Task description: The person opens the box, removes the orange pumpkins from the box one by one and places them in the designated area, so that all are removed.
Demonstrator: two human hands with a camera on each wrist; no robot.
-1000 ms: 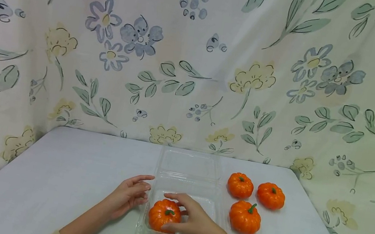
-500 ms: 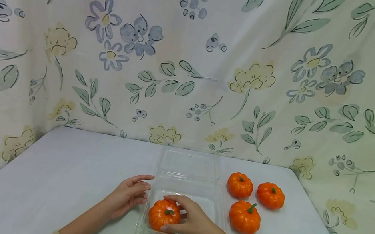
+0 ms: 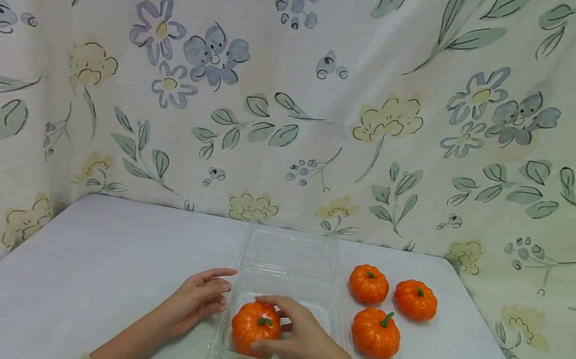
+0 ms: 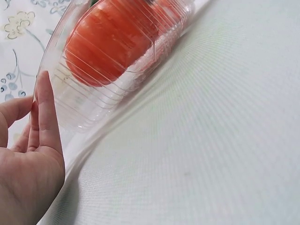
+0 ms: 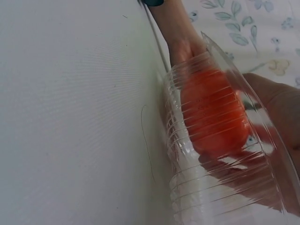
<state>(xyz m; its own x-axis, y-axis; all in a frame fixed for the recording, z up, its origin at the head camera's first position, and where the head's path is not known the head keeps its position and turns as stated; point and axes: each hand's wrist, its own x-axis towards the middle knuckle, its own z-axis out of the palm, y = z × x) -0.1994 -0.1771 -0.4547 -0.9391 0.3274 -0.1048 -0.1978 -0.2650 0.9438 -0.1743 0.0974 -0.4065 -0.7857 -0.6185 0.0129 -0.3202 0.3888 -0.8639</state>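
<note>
An orange toy pumpkin (image 3: pixel 250 329) with a green stem is inside the left part of a clear plastic clamshell box (image 3: pixel 320 315), whose lid lies back. My right hand (image 3: pixel 300 339) reaches in from the right and grips this pumpkin, fingers behind it and thumb in front. Through the ribbed wall in the right wrist view, the pumpkin (image 5: pixel 213 112) shows with fingers around its side. My left hand (image 3: pixel 197 302) is at the box's left side, fingers extended. The left wrist view shows the left hand's fingers (image 4: pixel 47 117) at the box's rim and outer wall.
Right of the box sit three more orange pumpkins: one at the back (image 3: pixel 369 285), one farther right (image 3: pixel 416 301) and one nearer (image 3: pixel 376 334). All stand on a white table (image 3: pixel 113 265). A floral curtain (image 3: pixel 293 143) hangs behind it.
My right hand's fingers have closed in on the pumpkin. It has shifted slightly up and to the right in that grip. The left hand and the other pumpkins have stayed put.
</note>
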